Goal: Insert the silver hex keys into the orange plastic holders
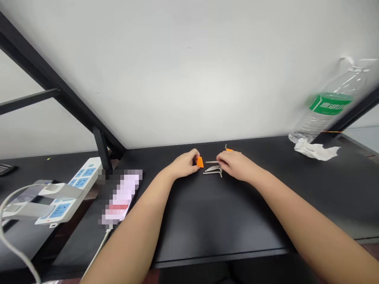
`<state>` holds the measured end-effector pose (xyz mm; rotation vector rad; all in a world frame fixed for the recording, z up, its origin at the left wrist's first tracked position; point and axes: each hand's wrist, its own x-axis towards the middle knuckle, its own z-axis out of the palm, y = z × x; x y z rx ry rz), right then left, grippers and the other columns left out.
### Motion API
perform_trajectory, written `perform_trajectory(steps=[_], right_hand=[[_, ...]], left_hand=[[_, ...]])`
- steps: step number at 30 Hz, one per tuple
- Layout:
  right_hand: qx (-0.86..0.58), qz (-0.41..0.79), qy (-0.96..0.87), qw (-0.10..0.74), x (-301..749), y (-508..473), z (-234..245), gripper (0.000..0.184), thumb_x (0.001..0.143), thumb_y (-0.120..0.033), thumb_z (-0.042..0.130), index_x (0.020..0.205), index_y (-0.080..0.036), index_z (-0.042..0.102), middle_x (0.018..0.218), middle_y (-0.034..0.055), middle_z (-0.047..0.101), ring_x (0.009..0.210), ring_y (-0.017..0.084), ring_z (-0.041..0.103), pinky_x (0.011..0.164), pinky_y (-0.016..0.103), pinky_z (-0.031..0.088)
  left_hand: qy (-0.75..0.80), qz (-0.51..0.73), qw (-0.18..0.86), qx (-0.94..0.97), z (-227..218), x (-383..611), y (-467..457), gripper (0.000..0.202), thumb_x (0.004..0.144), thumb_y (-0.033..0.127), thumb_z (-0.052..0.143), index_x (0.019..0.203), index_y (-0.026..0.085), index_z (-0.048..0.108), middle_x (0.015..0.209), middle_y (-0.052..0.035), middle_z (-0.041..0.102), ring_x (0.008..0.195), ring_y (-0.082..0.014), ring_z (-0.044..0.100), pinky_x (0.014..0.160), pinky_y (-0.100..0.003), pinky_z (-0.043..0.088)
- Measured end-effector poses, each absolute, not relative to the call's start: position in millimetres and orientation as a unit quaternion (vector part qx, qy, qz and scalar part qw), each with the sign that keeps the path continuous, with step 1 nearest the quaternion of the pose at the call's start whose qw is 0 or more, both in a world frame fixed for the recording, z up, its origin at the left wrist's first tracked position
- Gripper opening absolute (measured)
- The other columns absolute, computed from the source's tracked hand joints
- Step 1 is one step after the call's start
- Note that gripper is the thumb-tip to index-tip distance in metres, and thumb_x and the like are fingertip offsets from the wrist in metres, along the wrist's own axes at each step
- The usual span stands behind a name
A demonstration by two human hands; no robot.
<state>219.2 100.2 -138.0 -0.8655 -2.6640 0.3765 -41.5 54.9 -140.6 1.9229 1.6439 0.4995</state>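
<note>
Between the thumb and fingers of my left hand is a small orange plastic piece, held just above the black table. My right hand is closed in a pinch on a hex key, whose straight end points left toward the orange piece without touching it. Below it, several L-shaped hex keys lie side by side on the table, close to my right fingertips. Partly hidden behind my right hand lies another orange piece with a short metal tip beside it.
At the left, a phone with a white cable lies near a white power strip with plugs in it. A black metal frame slants behind them. A clear bottle and crumpled tissue are at the back right, against the white wall.
</note>
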Motion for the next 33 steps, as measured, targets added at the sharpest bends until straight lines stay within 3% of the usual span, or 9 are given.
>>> perform_trajectory(steps=[5, 13, 21, 28, 33], right_hand=[[-0.277, 0.191, -0.917, 0.216, 220.1, 112.8, -147.5, 0.022, 0.099, -0.013, 0.048, 0.097, -0.019, 0.069, 0.094, 0.004, 0.069, 0.088, 0.016, 0.06, 0.08, 0.028, 0.044], [-0.274, 0.195, -0.901, 0.276, 223.6, 119.1, -150.0, 0.023, 0.098, -0.015, 0.052, 0.105, -0.019, 0.074, 0.1, 0.0063, 0.07, 0.088, 0.016, 0.063, 0.083, 0.029, 0.048], [-0.278, 0.209, -0.893, 0.287, 224.7, 119.1, -147.9, 0.026, 0.098, -0.016, 0.051, 0.104, -0.018, 0.076, 0.1, 0.0074, 0.07, 0.086, 0.016, 0.064, 0.083, 0.03, 0.05], [-0.284, 0.268, -0.873, 0.29, 219.3, 114.4, -143.4, 0.023, 0.095, -0.015, 0.054, 0.099, -0.019, 0.076, 0.096, 0.0047, 0.071, 0.087, 0.015, 0.064, 0.086, 0.03, 0.048], [-0.318, 0.443, -0.784, 0.296, 203.5, 104.6, -153.0, 0.017, 0.091, -0.025, 0.06, 0.104, -0.018, 0.069, 0.097, 0.0035, 0.07, 0.085, 0.015, 0.065, 0.077, 0.028, 0.051]], left_hand=[[0.548, 0.312, 0.377, 0.679, -153.1, -39.6, 61.6, 0.027, 0.083, 0.034, 0.068, 0.105, 0.02, 0.06, 0.087, 0.001, 0.062, 0.072, -0.0103, 0.055, 0.066, -0.023, 0.043], [0.502, 0.433, 0.451, 0.597, -167.4, -39.4, 70.4, 0.043, 0.079, 0.039, 0.079, 0.11, 0.017, 0.059, 0.092, -0.0056, 0.069, 0.064, -0.0105, 0.059, 0.058, -0.024, 0.048], [0.496, 0.465, 0.465, 0.567, -162.5, -32.5, 69.5, 0.048, 0.072, 0.037, 0.084, 0.107, 0.015, 0.059, 0.087, -0.0039, 0.068, 0.055, -0.0072, 0.055, 0.053, -0.022, 0.047], [0.496, 0.473, 0.471, 0.555, -159.6, -21.8, 66.8, 0.046, 0.071, 0.037, 0.085, 0.102, 0.014, 0.058, 0.086, -0.0037, 0.067, 0.061, -0.0087, 0.058, 0.055, -0.022, 0.049], [0.478, 0.445, 0.469, 0.595, -154.6, -9.1, 59.7, 0.053, 0.076, 0.037, 0.083, 0.118, 0.016, 0.058, 0.088, -0.0036, 0.069, 0.077, -0.0128, 0.065, 0.069, -0.023, 0.053]])
